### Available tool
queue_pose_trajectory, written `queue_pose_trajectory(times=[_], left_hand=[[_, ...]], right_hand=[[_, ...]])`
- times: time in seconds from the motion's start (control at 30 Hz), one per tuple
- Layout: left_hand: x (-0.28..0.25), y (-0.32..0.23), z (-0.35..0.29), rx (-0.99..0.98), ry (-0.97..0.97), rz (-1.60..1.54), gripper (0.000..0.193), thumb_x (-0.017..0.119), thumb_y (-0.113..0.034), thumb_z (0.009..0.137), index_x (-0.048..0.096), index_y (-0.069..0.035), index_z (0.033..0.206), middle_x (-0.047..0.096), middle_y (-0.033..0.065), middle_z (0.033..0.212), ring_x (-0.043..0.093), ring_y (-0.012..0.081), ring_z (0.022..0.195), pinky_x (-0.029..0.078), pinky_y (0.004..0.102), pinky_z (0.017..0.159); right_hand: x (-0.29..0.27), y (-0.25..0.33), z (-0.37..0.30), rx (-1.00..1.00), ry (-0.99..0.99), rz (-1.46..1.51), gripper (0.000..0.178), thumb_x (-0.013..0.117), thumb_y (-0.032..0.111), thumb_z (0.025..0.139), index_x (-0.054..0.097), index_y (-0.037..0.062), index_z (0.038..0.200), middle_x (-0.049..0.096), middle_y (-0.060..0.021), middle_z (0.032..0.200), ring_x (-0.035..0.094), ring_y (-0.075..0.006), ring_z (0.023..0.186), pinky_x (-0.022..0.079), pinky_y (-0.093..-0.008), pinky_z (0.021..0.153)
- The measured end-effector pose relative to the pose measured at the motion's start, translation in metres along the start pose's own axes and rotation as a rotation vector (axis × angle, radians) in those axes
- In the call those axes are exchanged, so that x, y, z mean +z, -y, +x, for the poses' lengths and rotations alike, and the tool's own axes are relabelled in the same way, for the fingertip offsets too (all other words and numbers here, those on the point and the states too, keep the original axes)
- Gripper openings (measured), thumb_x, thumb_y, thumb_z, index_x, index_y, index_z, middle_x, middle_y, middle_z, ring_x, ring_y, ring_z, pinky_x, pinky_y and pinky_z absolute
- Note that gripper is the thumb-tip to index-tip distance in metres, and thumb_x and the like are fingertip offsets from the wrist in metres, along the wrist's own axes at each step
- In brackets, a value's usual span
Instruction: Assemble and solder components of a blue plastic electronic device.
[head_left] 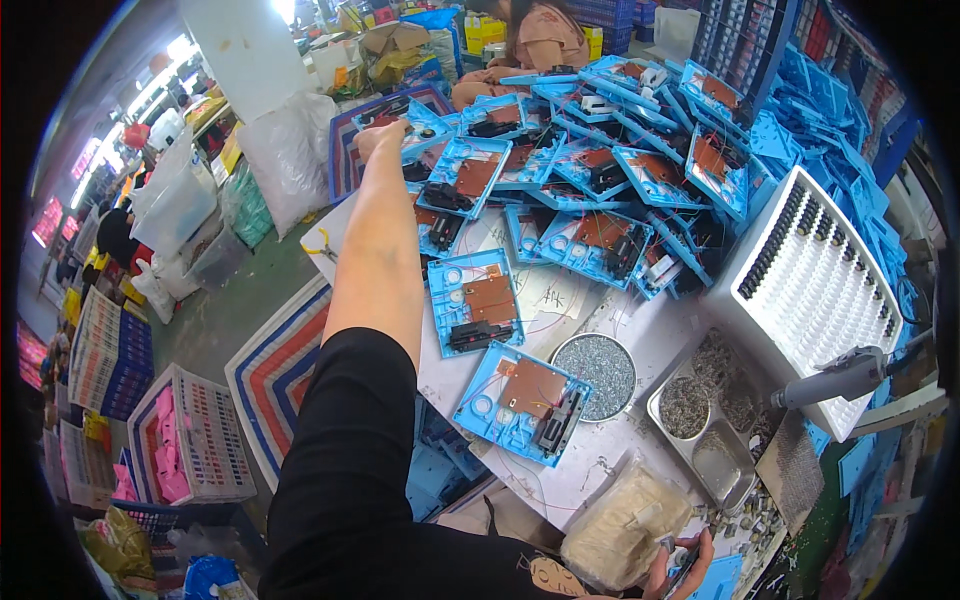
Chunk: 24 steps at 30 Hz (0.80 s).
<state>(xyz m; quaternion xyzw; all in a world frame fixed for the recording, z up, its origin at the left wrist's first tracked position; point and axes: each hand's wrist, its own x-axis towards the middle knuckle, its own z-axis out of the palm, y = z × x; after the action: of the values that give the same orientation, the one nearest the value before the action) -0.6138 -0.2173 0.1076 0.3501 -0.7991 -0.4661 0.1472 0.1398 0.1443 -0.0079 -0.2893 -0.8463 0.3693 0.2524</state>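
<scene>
My left arm stretches to the far left of the table. There my left hand is closed at the edge of a blue plastic casing at the pile's end; its fingertips are partly hidden. Low on the right, my right hand curls round a slim dark object, cut off by the frame edge. A cloudy plastic bag lies beside it. Nearer me, one blue casing with a brown circuit board, black part and thin wires lies flat, and another casing sits just beyond.
Many similar blue casings are heaped across the back. A round tin of small metal parts, a divided metal tray and a white rack of black pieces stand right, near a grey power screwdriver. Another person sits beyond the heap.
</scene>
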Motion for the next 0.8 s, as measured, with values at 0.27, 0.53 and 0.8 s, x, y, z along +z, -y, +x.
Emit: queue_pose_trajectory(times=[0.27,0.53,0.8], left_hand=[[0.016,-0.022,-0.004,0.039,-0.027,0.055,0.117,0.091,-0.046,0.057,0.032,0.01,0.141,0.058,0.0225,0.136,0.061,0.0324,0.125,0.047,0.0358,0.108],[0.032,-0.015,-0.01,-0.014,-0.127,-0.02,0.096,0.093,-0.037,0.059,0.042,0.002,0.129,0.063,0.0205,0.127,0.065,0.0338,0.117,0.052,0.0417,0.103],[0.035,-0.015,0.002,-0.035,-0.144,0.006,0.099,0.095,-0.036,0.056,0.041,0.001,0.13,0.063,0.0198,0.126,0.065,0.0339,0.117,0.052,0.0413,0.104]], right_hand=[[0.004,0.001,-0.006,0.033,-0.044,0.04,0.053,0.057,0.008,0.098,0.044,0.0026,0.15,0.06,-0.0114,0.115,0.057,-0.0227,0.108,0.04,-0.0363,0.1],[0.006,0.013,0.005,0.112,-0.019,-0.033,0.049,0.053,0.013,0.1,0.046,0.0034,0.148,0.061,-0.0103,0.113,0.057,-0.022,0.105,0.041,-0.0369,0.096],[0.005,0.013,0.008,0.013,-0.024,-0.07,0.066,0.067,0.003,0.086,0.044,0.0004,0.148,0.059,-0.0105,0.109,0.057,-0.0231,0.103,0.04,-0.0399,0.099]])
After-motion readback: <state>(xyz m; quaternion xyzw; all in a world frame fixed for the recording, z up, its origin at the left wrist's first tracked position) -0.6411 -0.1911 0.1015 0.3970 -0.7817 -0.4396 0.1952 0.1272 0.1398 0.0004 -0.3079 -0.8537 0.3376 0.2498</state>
